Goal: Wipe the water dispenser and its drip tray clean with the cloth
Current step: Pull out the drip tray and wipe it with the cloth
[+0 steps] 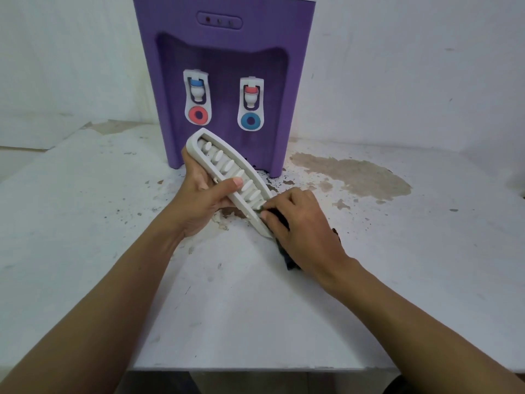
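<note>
Two bare forearms reach in from the bottom edge over a scuffed white table [255, 322]. L hand [199, 203] grips the white slatted drip tray [227, 169] from behind, thumb hooked over the grille at about mid-length. Tray sits just in front of the purple water dispenser [227, 66], tilted. Its long axis runs from far-left, by the dispenser base, to near-right. R hand [301, 223] pinches a dark cloth [290, 261], fingers curled, pressed on the tray's near-right end. Can't tell if that end touches the table. Next stroke prob. runs up the axis from R hand toward the L thumb, which sits in its path.
</note>
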